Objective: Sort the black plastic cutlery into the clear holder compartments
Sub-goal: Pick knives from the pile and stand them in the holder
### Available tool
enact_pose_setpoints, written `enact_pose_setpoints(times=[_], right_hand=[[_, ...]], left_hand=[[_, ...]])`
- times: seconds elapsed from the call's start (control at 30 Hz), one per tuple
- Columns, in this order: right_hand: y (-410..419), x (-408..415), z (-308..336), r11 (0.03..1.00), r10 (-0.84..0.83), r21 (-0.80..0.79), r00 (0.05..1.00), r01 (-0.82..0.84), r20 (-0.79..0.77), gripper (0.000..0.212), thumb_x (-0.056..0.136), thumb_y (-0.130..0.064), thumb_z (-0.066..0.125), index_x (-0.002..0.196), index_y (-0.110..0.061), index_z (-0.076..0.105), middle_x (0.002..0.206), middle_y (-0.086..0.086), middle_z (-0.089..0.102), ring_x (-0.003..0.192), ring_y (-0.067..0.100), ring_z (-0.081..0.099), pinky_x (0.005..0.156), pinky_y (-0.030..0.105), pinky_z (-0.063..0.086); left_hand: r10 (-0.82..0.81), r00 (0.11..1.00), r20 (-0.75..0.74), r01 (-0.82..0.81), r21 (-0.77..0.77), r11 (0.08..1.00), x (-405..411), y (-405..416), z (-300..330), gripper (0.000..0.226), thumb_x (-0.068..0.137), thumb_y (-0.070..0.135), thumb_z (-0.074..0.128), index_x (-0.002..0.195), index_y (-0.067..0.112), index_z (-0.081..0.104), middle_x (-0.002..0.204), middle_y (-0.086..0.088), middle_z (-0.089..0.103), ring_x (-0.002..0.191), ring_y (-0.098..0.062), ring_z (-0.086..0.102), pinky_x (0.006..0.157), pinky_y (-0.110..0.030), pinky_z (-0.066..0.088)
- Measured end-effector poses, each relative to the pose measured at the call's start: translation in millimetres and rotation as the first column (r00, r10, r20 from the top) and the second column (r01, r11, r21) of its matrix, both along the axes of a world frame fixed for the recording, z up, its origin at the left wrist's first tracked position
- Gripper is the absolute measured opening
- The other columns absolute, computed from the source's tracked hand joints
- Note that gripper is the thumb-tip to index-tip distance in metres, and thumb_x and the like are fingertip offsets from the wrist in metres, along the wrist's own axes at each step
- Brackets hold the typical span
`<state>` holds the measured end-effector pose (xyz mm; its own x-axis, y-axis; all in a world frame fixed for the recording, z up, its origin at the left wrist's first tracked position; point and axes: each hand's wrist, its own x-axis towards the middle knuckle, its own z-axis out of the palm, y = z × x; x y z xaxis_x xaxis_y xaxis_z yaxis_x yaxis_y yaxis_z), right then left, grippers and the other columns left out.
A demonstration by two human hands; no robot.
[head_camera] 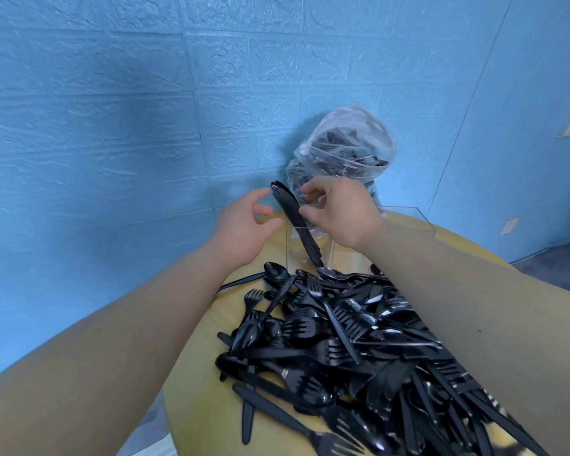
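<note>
Blue brick-patterned wall fills the background behind a round yellow table.

Right hand: its fingers are curled, thumb and forefinger drawn near each other just beside the blades of a bunch of knives. Whether the fingertips actually pinch a knife I cannot tell; they lie at the blades' right edge. Left hand: fingers relaxed and spread, thumb apart, holding nothing, hovering just left of the knives and near the holder's left wall.

The knives stand tilted in the leftmost compartment of the clear holder, handles down at the bottom, blade tips leaning up and to the left above the rim. The holder sits at the far side of the table; its right-hand part shows behind the right wrist.

Behind the holder, against the wall, a clear bag stands, with more black pieces inside.

Nearer the camera, a big heap of cutlery covers the table's right half: forks, spoons and knives tangled together, lying flat at all angles. One spoon lies at the heap's far edge, just in front of the holder. A fork lies at the near edge, tines pointing right. Both forearms reach in from the bottom, the right one crossing over the heap.
</note>
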<state>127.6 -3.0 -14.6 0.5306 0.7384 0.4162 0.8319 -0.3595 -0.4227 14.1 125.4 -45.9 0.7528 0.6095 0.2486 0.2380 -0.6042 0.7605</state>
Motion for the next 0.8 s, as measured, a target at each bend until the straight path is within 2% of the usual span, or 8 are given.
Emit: enact_pose_setpoints(times=[0.23, 0.33, 0.37, 0.5, 0.57, 0.63, 0.7, 0.8], right_hand=[[-65, -51, -8, 0.999, 0.039, -0.028, 0.999, -0.04, -0.038, 0.029, 0.087, -0.021, 0.066, 0.116, -0.016, 0.064, 0.104, -0.002, 0.067, 0.082, 0.006, 0.052, 0.078, 0.014, 0.038], [-96, -74, -15, 0.998, 0.043, -0.036, 0.998, -0.044, -0.046, 0.026, 0.086, -0.021, 0.067, 0.112, -0.017, 0.065, 0.1, -0.003, 0.067, 0.08, 0.009, 0.055, 0.072, 0.014, 0.039], [-107, -82, -18, 0.998, 0.046, -0.041, 0.997, -0.048, -0.054, 0.026, 0.086, -0.021, 0.067, 0.112, -0.017, 0.065, 0.1, -0.003, 0.067, 0.08, 0.009, 0.056, 0.074, 0.016, 0.042], [-152, -107, -31, 0.999, 0.011, -0.03, 0.999, -0.013, -0.05, 0.026, 0.088, -0.019, 0.064, 0.114, -0.017, 0.065, 0.09, -0.009, 0.062, 0.078, 0.009, 0.055, 0.07, 0.012, 0.041], [-170, -121, -39, 1.0, -0.009, -0.007, 1.0, 0.009, -0.026, 0.023, 0.088, -0.018, 0.064, 0.111, -0.017, 0.067, 0.086, -0.01, 0.062, 0.081, 0.013, 0.059, 0.077, 0.024, 0.047], [-181, -137, -52, 1.0, 0.001, -0.014, 0.998, 0.0, 0.055, 0.019, 0.087, -0.019, 0.065, 0.106, -0.018, 0.07, 0.086, -0.008, 0.066, 0.084, 0.015, 0.058, 0.076, 0.031, 0.05], [-187, -152, -69, 1.0, 0.018, 0.002, 0.985, -0.019, 0.171, 0.013, 0.082, -0.018, 0.071, 0.095, -0.017, 0.072, 0.08, -0.005, 0.068, 0.08, 0.018, 0.054, 0.07, 0.034, 0.05], [-197, -164, -94, 0.998, -0.033, 0.066, 0.966, 0.017, 0.255, 0.01, 0.075, -0.011, 0.075, 0.083, -0.015, 0.072, 0.072, -0.004, 0.063, 0.072, 0.018, 0.047, 0.062, 0.029, 0.048]], left_hand=[[-0.057, 0.996, -0.074, 0.065, 0.099, 0.993, -55, -59, -3, 0.056, 0.087, 0.026, 0.067, 0.138, 0.029, 0.045, 0.116, 0.009, 0.06, 0.09, -0.008, 0.06, 0.088, -0.027, 0.046], [-0.07, 0.99, -0.125, 0.09, 0.165, 0.982, -83, -88, -14, 0.054, 0.088, 0.029, 0.066, 0.138, 0.032, 0.045, 0.117, 0.014, 0.059, 0.095, -0.004, 0.056, 0.079, -0.012, 0.038], [-0.064, 0.989, -0.131, 0.089, 0.194, 0.977, -93, -97, -20, 0.053, 0.088, 0.03, 0.065, 0.137, 0.032, 0.046, 0.118, 0.015, 0.059, 0.098, -0.003, 0.055, 0.081, -0.012, 0.036], [-0.048, 0.997, -0.061, 0.063, 0.273, 0.96, -132, -121, -44, 0.044, 0.089, 0.025, 0.064, 0.132, 0.029, 0.053, 0.119, 0.015, 0.06, 0.108, -0.007, 0.051, 0.089, -0.022, 0.035], [-0.032, 0.998, -0.062, 0.053, 0.377, 0.925, -146, -124, -59, 0.036, 0.088, 0.02, 0.064, 0.124, 0.025, 0.061, 0.119, 0.009, 0.063, 0.112, -0.015, 0.051, 0.093, -0.025, 0.033], [-0.005, 0.996, -0.09, 0.045, 0.457, 0.888, -158, -123, -74, 0.028, 0.088, 0.016, 0.063, 0.115, 0.023, 0.068, 0.116, 0.006, 0.065, 0.112, -0.022, 0.05, 0.096, -0.027, 0.033], [0.015, 0.993, -0.116, 0.048, 0.526, 0.849, -169, -126, -86, 0.023, 0.089, 0.021, 0.058, 0.108, 0.025, 0.071, 0.114, 0.008, 0.066, 0.108, -0.026, 0.05, 0.096, -0.037, 0.041], [-0.027, 0.984, -0.177, 0.124, 0.57, 0.812, -182, -138, -94, 0.038, 0.086, 0.039, 0.041, 0.109, 0.028, 0.07, 0.119, 0.011, 0.064, 0.11, -0.027, 0.049, 0.089, -0.046, 0.046]])
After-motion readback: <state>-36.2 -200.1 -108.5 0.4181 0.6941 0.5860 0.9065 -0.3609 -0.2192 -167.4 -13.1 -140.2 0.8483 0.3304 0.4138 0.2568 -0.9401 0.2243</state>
